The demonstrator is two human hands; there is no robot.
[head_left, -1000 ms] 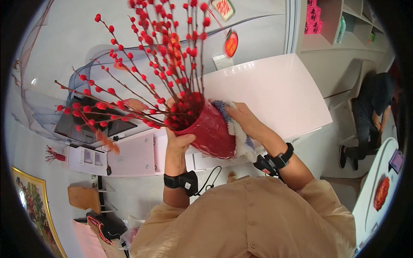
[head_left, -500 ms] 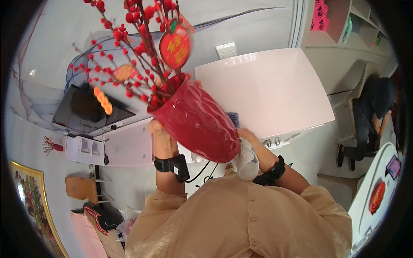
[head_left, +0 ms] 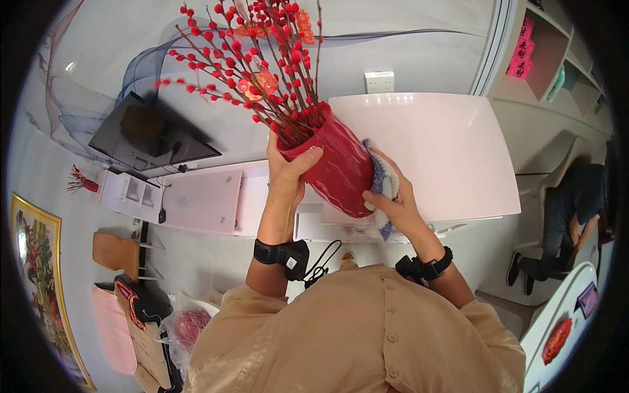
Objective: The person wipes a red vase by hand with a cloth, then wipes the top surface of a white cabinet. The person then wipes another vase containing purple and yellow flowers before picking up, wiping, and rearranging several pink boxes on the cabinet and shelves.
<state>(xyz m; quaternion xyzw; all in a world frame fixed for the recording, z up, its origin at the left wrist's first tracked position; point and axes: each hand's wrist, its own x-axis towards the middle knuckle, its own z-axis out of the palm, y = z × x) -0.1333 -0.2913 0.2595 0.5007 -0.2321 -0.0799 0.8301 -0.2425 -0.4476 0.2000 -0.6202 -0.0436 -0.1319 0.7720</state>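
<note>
Left hand (head_left: 286, 171) is wrapped around the rim of the red vase (head_left: 334, 167), thumb over the lip, holding it tilted up off the white worktop (head_left: 439, 150). Right hand (head_left: 396, 208) presses a blue-white cloth (head_left: 384, 187) against the vase's side. Red berry branches (head_left: 262, 65) stick out above the left hand.

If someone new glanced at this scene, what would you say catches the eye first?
A red vase full of red berry branches sits tilted at the centre, above a pale pink table. The left hand grips its rim while the right hand presses a blue-and-white cloth to its side. At the right edge a person sits bent over.
</note>
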